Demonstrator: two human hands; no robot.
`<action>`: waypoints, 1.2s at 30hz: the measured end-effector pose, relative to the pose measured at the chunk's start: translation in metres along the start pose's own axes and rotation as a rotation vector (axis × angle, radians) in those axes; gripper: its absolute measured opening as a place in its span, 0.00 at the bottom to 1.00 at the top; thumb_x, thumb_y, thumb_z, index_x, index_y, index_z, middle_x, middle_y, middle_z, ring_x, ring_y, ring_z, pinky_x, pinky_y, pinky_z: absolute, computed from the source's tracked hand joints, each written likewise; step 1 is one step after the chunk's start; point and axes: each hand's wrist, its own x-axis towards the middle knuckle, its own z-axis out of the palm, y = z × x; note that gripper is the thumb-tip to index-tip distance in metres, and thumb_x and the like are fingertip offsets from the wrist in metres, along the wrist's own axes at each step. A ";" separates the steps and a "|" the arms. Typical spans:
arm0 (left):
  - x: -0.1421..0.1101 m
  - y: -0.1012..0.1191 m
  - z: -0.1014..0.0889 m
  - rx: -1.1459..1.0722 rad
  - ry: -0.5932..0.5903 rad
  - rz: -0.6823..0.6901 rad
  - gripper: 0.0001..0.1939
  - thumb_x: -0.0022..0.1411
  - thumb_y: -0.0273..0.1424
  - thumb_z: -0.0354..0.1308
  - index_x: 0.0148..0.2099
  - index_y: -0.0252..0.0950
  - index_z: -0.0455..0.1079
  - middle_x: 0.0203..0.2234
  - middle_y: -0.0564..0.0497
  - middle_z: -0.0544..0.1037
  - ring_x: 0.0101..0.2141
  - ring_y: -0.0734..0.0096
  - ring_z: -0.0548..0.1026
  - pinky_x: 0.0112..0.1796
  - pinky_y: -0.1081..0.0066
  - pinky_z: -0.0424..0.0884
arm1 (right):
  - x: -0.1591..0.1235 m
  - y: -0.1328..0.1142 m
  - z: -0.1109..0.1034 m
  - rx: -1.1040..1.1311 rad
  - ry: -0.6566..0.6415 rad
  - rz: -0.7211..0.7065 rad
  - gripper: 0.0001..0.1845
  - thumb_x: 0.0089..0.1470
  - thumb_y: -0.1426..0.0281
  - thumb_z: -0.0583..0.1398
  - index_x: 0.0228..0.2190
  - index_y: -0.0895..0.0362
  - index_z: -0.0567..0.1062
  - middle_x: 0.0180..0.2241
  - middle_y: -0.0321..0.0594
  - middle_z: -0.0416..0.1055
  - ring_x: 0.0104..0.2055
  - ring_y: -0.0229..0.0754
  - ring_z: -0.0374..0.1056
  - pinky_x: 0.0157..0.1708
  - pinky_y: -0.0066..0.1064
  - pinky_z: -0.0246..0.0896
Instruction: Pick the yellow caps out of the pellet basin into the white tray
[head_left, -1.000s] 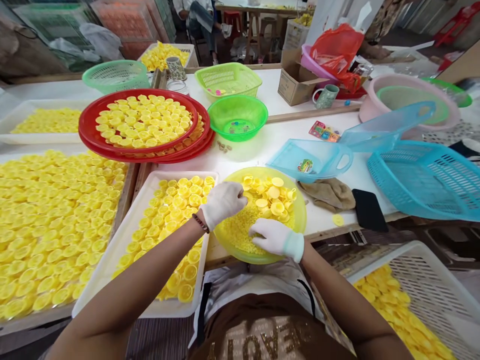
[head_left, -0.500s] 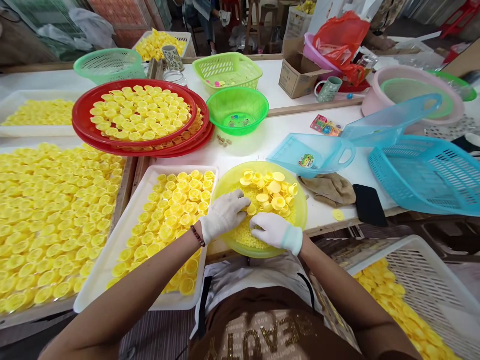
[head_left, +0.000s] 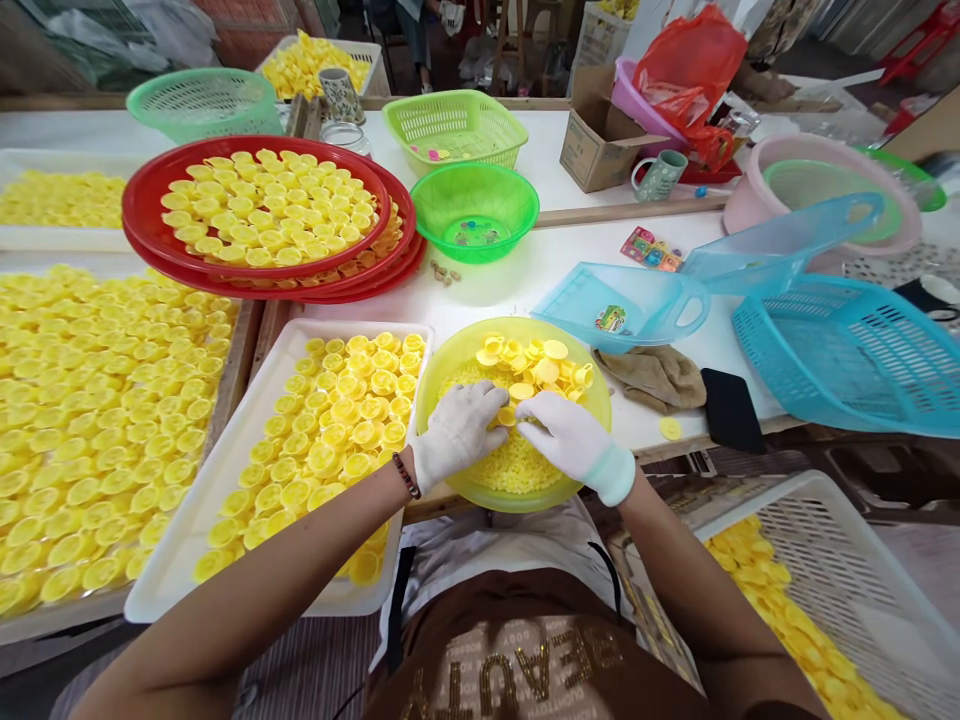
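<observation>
Above the bowl (head_left: 601,410), the right hand (head_left: 568,440) has shifted forward near the left hand (head_left: 459,430), both half-curled, holds unclear.

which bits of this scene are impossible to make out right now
All in the head view:
- Pads of the left glove and right glove: turned away, so any small piece pinched there is unclear.
- Bottom of the yellow bowl: buried under beads.
- Far left tray: cut off by the picture's edge.
- Inside of the red bag: hidden by its folds.
</observation>
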 end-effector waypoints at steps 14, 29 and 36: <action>-0.037 -0.002 -0.009 -0.288 0.170 -0.084 0.13 0.61 0.35 0.59 0.47 0.37 0.70 0.39 0.48 0.75 0.36 0.65 0.74 0.40 0.65 0.72 | -0.013 0.002 0.002 0.090 0.139 -0.025 0.09 0.63 0.73 0.54 0.38 0.54 0.75 0.39 0.42 0.76 0.43 0.44 0.71 0.47 0.36 0.65; -0.050 -0.003 0.002 -0.399 0.308 -0.083 0.09 0.62 0.34 0.61 0.44 0.37 0.68 0.39 0.48 0.77 0.40 0.64 0.76 0.44 0.64 0.73 | 0.002 -0.019 0.015 0.571 -0.006 0.266 0.07 0.62 0.67 0.55 0.39 0.54 0.73 0.30 0.33 0.74 0.26 0.36 0.72 0.29 0.29 0.68; -0.059 -0.012 -0.016 -0.487 0.332 -0.105 0.10 0.62 0.36 0.62 0.44 0.38 0.72 0.41 0.49 0.78 0.42 0.67 0.76 0.46 0.66 0.73 | -0.014 -0.004 0.022 0.234 0.052 0.141 0.10 0.61 0.71 0.55 0.41 0.54 0.75 0.37 0.41 0.78 0.40 0.44 0.75 0.45 0.39 0.71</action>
